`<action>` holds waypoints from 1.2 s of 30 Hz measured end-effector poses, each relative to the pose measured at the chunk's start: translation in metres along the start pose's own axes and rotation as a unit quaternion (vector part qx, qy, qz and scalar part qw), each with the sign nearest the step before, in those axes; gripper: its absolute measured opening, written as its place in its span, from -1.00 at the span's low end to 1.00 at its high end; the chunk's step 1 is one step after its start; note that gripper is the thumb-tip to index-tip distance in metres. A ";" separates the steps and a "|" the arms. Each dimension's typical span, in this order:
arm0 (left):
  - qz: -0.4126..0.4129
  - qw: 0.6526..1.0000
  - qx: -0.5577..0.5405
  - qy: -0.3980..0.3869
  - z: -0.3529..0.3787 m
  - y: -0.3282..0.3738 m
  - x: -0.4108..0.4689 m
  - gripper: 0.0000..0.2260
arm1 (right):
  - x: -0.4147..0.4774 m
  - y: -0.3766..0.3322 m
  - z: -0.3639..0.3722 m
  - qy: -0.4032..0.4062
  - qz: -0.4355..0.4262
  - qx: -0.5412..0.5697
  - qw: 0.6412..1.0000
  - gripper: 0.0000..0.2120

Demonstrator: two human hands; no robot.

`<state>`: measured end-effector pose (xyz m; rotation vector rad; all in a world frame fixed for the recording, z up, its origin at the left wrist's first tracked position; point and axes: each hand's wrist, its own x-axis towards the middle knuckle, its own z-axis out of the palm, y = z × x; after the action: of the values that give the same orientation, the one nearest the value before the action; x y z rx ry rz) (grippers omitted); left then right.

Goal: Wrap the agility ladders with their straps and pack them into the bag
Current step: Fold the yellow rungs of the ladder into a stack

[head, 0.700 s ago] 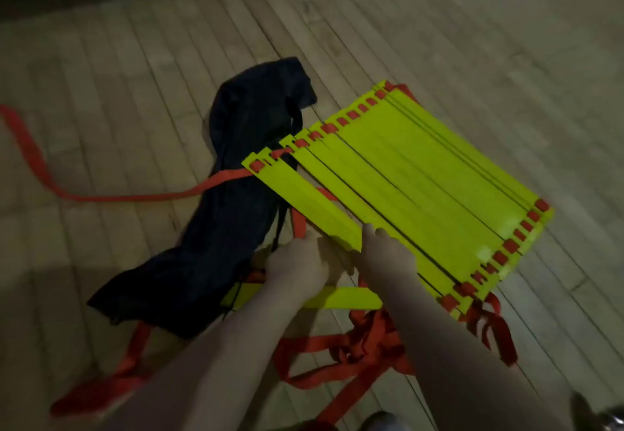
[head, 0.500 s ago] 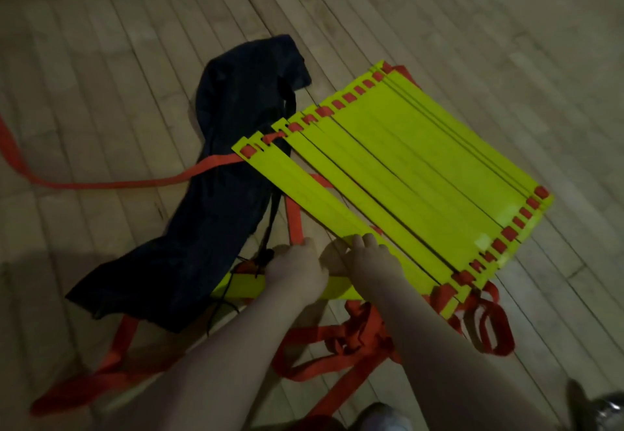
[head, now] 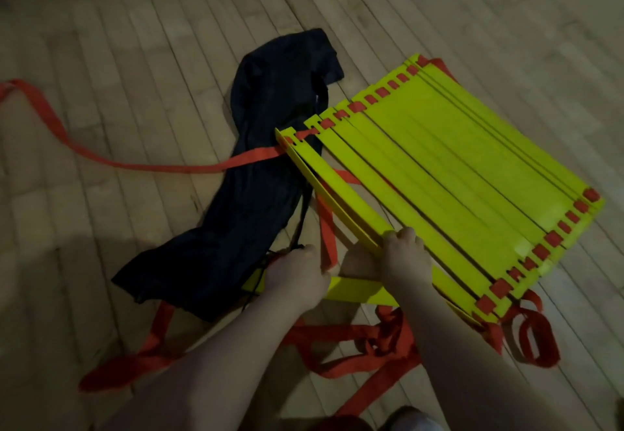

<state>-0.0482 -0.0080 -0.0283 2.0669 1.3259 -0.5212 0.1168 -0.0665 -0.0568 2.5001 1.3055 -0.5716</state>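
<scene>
Gripping tilted rung (head: 337, 194) with right hand (head: 405, 255), loose rung (head: 354, 290) with left hand (head: 297, 275); wrapping red straps (head: 354, 339) and filling dark bag (head: 256, 201) yet to do.

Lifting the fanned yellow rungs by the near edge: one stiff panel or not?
Probably not one panel: the yellow rungs are separate slats joined only by red strap, and the nearest tilts on edge by the right hand. Each slat looks stiff and thin. Loose strap likely drags.

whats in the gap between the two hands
In the head view a red strap runs down into the gap. Beneath it lies the crosswise yellow rung that the left hand holds; the right hand grips the fanned rungs.
</scene>
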 end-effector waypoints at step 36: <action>-0.343 0.859 -0.361 0.120 0.003 -0.083 0.008 -0.73 | -0.007 -0.002 -0.008 0.070 0.063 0.111 0.989 -0.67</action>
<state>-0.1198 0.0200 -0.0594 1.0313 2.0242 -0.0026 0.1127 -0.0675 -0.0468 2.8268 1.1763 -0.5491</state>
